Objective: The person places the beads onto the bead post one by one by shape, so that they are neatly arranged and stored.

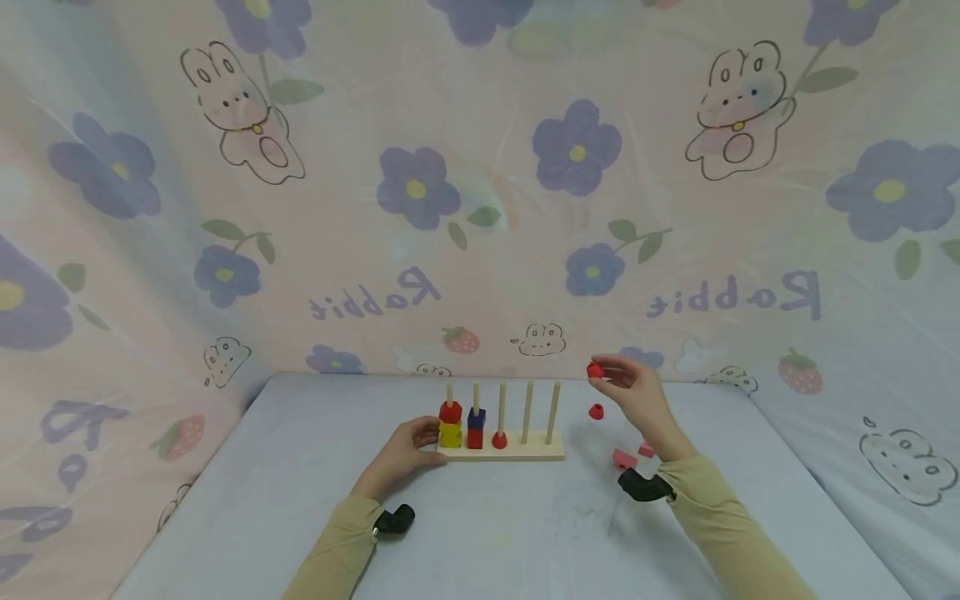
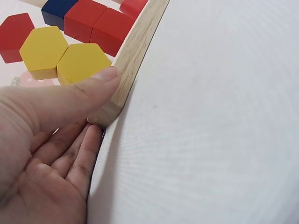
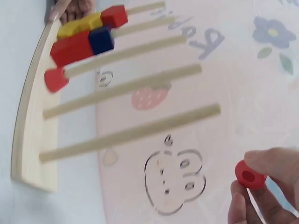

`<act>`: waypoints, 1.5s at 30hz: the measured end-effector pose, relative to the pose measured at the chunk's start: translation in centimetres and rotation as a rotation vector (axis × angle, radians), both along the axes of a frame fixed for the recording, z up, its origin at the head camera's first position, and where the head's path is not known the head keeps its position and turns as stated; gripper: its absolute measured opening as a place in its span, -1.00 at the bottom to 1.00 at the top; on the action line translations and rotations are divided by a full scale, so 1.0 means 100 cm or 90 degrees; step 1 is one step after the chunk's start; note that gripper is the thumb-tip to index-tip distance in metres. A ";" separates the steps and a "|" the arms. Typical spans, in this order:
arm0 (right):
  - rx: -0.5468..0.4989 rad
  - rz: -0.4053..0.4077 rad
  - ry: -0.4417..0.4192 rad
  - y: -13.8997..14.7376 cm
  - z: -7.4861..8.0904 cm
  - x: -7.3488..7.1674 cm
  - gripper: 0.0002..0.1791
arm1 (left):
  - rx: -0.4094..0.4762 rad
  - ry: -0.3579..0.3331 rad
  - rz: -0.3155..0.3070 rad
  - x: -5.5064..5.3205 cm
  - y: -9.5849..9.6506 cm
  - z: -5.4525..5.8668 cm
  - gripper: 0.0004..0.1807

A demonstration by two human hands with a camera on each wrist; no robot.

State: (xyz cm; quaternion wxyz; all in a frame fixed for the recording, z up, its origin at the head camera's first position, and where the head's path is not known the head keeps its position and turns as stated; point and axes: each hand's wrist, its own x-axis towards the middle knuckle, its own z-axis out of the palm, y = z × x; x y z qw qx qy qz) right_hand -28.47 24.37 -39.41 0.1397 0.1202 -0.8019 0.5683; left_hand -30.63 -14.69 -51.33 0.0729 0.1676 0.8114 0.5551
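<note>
A wooden peg stand (image 1: 525,452) with several upright pegs is on the table. My left hand (image 1: 405,450) holds its left end, thumb along the front edge and fingers round the end. The leftmost peg carries yellow hexagonal blocks (image 2: 44,49) under a red block (image 1: 450,411). On the second peg, red square blocks (image 3: 70,47) sit beneath a blue one (image 3: 101,40). A red cone-shaped bead (image 1: 500,441) is at the foot of the third; the two right pegs are bare. Raised right of the stand, my right hand (image 1: 633,392) pinches a red bead (image 3: 251,175), its hole showing.
Another red bead (image 1: 596,412) lies on the table below my right hand. Pinkish-red blocks (image 1: 624,459) lie nearer, partly hidden by the right wrist's black camera (image 1: 645,486). A patterned curtain (image 1: 495,250) hangs behind the table's back edge.
</note>
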 end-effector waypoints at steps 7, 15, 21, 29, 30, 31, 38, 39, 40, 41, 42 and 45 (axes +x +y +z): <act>-0.045 0.048 0.063 -0.032 0.016 0.002 -0.55 | 0.014 0.008 -0.009 0.011 0.002 0.015 -0.36; -0.029 0.105 0.160 -0.073 0.039 0.017 -0.62 | 0.020 0.004 -0.009 0.007 0.001 0.010 -0.35; -0.024 0.145 0.182 -0.096 0.034 0.017 -0.61 | 0.015 0.004 -0.008 0.000 0.000 0.001 -0.31; 0.001 0.145 0.171 -0.117 0.030 0.021 -0.63 | 0.011 0.004 -0.018 -0.002 -0.001 0.002 -0.31; 0.001 0.145 0.171 -0.118 0.029 0.021 -0.63 | 0.009 0.002 -0.016 -0.002 -0.001 0.001 -0.31; 0.000 0.146 0.174 -0.120 0.028 0.020 -0.63 | 0.011 0.003 -0.017 -0.002 -0.001 0.001 -0.31; 0.007 0.136 0.187 -0.127 0.023 0.018 -0.66 | 0.028 0.008 -0.019 -0.004 -0.002 -0.002 -0.29; 0.008 0.135 0.186 -0.128 0.022 0.018 -0.66 | 0.030 0.007 -0.019 -0.004 -0.002 -0.002 -0.29; 0.008 0.134 0.183 -0.128 0.021 0.017 -0.66 | 0.029 0.006 -0.018 -0.003 -0.001 -0.002 -0.29; 0.008 0.133 0.179 -0.128 0.020 0.017 -0.66 | 0.027 0.005 -0.016 -0.003 -0.001 -0.002 -0.30; 0.007 0.133 0.175 -0.128 0.020 0.017 -0.66 | 0.026 0.004 -0.015 -0.002 -0.001 -0.001 -0.30; 0.000 0.134 0.158 -0.128 0.018 0.015 -0.65 | 0.023 0.003 -0.011 0.001 0.000 0.002 -0.31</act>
